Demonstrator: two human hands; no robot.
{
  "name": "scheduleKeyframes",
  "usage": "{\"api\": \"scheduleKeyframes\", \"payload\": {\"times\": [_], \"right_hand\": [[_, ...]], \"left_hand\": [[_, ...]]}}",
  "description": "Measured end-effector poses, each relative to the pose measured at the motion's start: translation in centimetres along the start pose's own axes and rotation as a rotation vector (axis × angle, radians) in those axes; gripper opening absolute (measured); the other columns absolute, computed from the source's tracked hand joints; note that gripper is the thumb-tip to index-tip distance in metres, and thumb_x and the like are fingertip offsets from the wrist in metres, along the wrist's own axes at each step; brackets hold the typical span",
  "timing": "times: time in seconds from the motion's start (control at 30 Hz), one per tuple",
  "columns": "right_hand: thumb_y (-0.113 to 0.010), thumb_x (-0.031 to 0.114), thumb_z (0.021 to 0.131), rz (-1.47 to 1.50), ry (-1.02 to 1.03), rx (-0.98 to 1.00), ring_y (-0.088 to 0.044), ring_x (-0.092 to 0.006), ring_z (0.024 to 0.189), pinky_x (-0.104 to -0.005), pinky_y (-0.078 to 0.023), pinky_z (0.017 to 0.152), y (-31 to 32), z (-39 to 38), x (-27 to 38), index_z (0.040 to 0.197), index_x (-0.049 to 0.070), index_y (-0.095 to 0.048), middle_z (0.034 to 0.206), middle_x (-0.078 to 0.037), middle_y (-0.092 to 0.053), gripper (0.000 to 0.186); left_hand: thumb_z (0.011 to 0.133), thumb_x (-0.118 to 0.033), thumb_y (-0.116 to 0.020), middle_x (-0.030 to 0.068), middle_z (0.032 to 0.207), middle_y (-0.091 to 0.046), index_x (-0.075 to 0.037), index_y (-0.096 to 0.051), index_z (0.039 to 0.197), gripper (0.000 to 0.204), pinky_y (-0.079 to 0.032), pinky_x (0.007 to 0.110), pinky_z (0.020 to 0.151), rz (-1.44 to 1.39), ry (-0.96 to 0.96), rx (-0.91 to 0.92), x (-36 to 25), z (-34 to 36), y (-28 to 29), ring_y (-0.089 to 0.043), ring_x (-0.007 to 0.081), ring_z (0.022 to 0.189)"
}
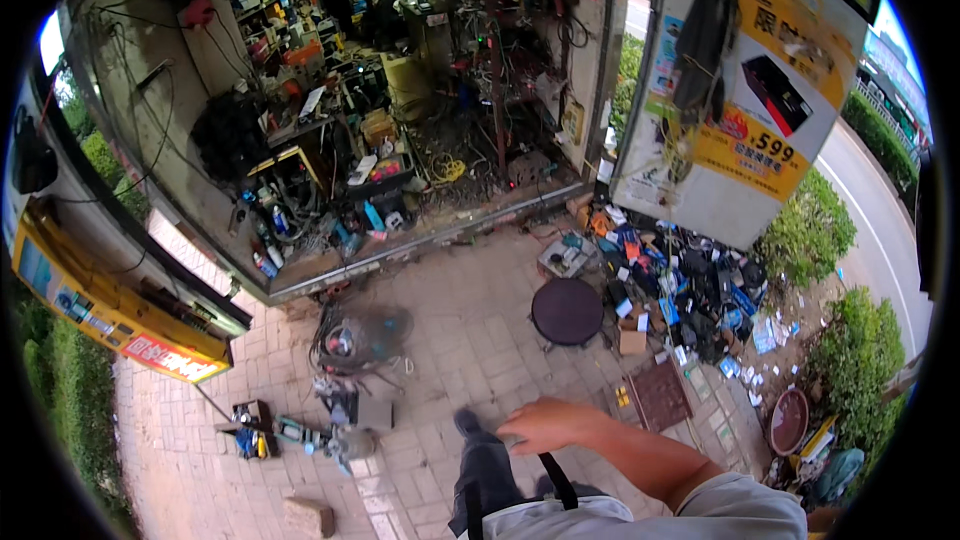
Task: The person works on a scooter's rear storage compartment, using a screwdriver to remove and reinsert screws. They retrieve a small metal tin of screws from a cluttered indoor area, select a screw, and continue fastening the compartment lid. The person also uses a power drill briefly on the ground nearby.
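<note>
Street-side repair stall, viewed from above. The right hand (545,426) is seen extended forward over the brick pavement (470,340), fingers loosely spread and released; nothing is grasped. The left hand is not in view. One dark trouser leg and shoe (467,424) are placed ahead on the bricks, and a black strap (556,480) is shown crossing a pale grey shirt.

Nearest to the hand, though well apart from it, a round stool (567,311) with a dark, matte, flat seat is set on thin metal legs. No item is lifted or carried at this moment, so the work is judged not yet begun in the hand: everything on the ground lies untouched.

To the left, a fan (358,338) with a wire cage is laid on the bricks, and beyond it small tools (252,430) in blue and yellow are scattered beside a loose brick (308,517). To the right of the stool, a heap of small boxes and dark gadgets (690,290) is piled against a white poster panel (740,90); a brown ribbed mat (658,393) and a round reddish bowl (788,421) lie near green hedges (810,230). The open stall (400,110) is crammed with tangled cables, shelves and hard plastic parts.
</note>
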State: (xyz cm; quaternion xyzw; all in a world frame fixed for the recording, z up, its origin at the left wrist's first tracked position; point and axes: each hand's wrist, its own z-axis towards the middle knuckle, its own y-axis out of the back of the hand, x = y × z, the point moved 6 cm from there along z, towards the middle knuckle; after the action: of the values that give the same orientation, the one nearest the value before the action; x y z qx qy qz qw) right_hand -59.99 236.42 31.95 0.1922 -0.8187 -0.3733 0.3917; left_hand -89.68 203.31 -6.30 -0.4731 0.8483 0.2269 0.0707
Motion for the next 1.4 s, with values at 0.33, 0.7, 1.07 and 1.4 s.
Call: {"api": "scheduleKeyframes", "payload": {"times": [0.33, 0.7, 1.07, 1.4], "right_hand": [[-0.062, 0.043, 0.082, 0.01, -0.595, -0.099, -0.049, -0.0382, 0.12, -0.0563, -0.041, 0.094, 6.4, 20.2, -32.1, 0.116, 0.015, -0.063, 0.127, -0.013, -0.055, 0.045], [-0.071, 0.048, 0.073, -0.049, -0.748, -0.45, -0.021, -0.0492, 0.136, -0.0704, -0.025, 0.101, 38.8, 44.3, -50.4, 0.14, 0.011, -0.043, 0.151, -0.023, -0.024, 0.082], [-0.07, 0.041, 0.075, 0.224, -0.754, 0.244, -0.034, -0.0492, 0.132, -0.0599, -0.042, 0.096, 55.6, 55.5, -67.1, 0.137, 0.012, -0.043, 0.151, -0.022, -0.026, 0.074], [-0.055, 0.037, 0.083, 0.427, -0.753, -0.012, -0.065, -0.041, 0.092, -0.0501, -0.051, 0.081, 81.7, 75.3, -83.8, 0.101, 0.005, -0.068, 0.1, -0.024, -0.067, 0.039]], "left_hand": [[0.088, -0.031, -0.049, 0.0103, 0.091, -0.07, -0.014, -0.07, 0.093, 0.028, -0.052, 0.049, 0.07, 0.747, -0.353, -0.188, -27.5, 22.8, 32.0, -0.068, 0.0266, 0.083], [0.087, -0.033, -0.051, 0.0244, 0.097, -0.066, -0.001, -0.065, 0.107, 0.04, -0.048, 0.048, 0.085, 0.252, -0.789, -0.435, -95.7, 43.3, 63.7, -0.062, 0.0415, 0.096], [0.089, -0.034, -0.056, 0.0242, 0.104, -0.066, -0.003, -0.066, 0.111, 0.04, -0.048, 0.044, 0.088, 0.018, -0.494, -0.009, -126.6, 40.5, 68.7, -0.063, 0.0397, 0.1], [0.093, -0.03, -0.054, 0.0174, 0.09, -0.069, 0.001, -0.067, 0.102, 0.034, -0.048, 0.037, 0.077, -0.309, -0.172, -0.338, -128.6, 46.1, 91.0, -0.064, 0.0268, 0.082]]}}
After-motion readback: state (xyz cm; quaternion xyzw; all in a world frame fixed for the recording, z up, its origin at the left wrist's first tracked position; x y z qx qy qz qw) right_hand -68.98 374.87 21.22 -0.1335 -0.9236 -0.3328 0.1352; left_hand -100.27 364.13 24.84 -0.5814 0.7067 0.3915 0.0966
